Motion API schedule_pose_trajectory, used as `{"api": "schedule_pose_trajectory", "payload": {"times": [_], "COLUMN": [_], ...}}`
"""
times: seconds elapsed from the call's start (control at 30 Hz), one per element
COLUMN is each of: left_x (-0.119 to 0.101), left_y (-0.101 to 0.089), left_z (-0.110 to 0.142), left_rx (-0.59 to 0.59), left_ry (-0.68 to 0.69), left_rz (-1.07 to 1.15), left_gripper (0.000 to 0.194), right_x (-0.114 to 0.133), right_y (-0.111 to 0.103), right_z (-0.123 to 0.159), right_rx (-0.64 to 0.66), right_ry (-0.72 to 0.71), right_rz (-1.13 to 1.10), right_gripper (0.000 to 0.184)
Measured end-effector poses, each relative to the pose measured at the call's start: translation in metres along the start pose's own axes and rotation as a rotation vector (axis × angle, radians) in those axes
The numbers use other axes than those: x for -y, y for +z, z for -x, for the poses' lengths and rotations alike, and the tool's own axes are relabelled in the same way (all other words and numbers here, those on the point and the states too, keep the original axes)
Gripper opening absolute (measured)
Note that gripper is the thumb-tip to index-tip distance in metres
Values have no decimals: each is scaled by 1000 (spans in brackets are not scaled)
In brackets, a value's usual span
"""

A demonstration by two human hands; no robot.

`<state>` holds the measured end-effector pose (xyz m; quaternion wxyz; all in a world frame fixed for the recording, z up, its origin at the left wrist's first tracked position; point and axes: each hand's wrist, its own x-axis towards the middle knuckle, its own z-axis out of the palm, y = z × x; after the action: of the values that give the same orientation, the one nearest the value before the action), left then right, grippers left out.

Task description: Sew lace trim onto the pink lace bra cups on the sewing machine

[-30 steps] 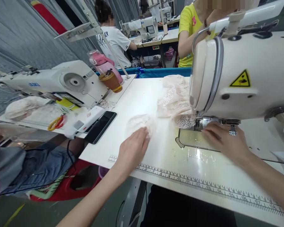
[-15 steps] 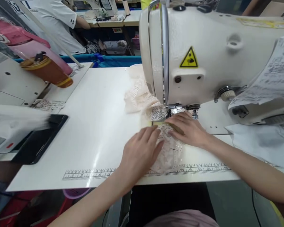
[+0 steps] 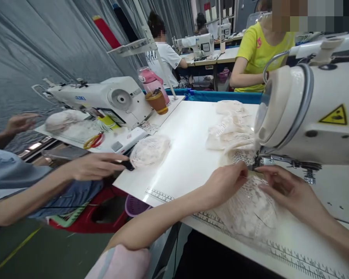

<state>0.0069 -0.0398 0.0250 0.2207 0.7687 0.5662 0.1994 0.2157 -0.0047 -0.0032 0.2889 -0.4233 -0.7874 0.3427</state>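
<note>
A pale lace piece [image 3: 250,211] lies over the table's front, its upper end under the sewing machine's presser foot [image 3: 264,159]. My left hand [image 3: 225,182] pinches the lace's edge just left of the foot, fingertips pressed together. My right hand [image 3: 291,190] is curled at the lace's right edge, with thumb and forefinger on it close to the foot. Its other fingers are partly hidden. Behind the foot, more gathered lace [image 3: 229,128] trails away across the table. The sewing machine [image 3: 311,112] stands over the right side.
At left, a co-worker's hand [image 3: 95,166] reaches to the table edge by a dark object and another lace piece [image 3: 151,151]. Beyond are a second sewing machine [image 3: 104,97], an amber cup [image 3: 157,101] and a pink bottle [image 3: 152,81]. A printed ruler [image 3: 209,221] runs along the front edge.
The view has swung left, showing the co-worker and neighbouring machine. A lace piece now lies at the table's left edge. My hands have gone from lying flat on the lace to gripping its edges.
</note>
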Motion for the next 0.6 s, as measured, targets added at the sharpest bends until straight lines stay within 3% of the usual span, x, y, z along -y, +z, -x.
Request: {"api": "schedule_pose_trajectory", "payload": {"times": [0.1, 0.17, 0.3, 0.43, 0.5, 0.6], "left_x": [8, 12, 8, -13, -19, -18], "left_y": [-5, -8, -12, -5, 4, 20], "left_z": [-4, -11, -26, -19, -9, 2], "left_rx": [6, 12, 30, -140, -172, -172], "left_ry": [21, 28, 41, 295, 462, 585], "left_rz": [50, 73, -137, -536, -597, -613], "left_gripper": [6, 6, 8, 11, 18, 32], "right_x": [1, -1, -5, -2, -2, -3], "right_y": [-1, -2, -7, -13, -16, -19], "right_z": [-3, -5, -7, -9, -9, -9], "right_rx": [-15, -51, -115, -100, -109, -117], "right_ry": [46, -4, -186, -431, -517, -559], "right_rz": [-44, 19, 277, 595, 675, 785], "right_gripper": [30, 26, 16, 26, 30, 32]}}
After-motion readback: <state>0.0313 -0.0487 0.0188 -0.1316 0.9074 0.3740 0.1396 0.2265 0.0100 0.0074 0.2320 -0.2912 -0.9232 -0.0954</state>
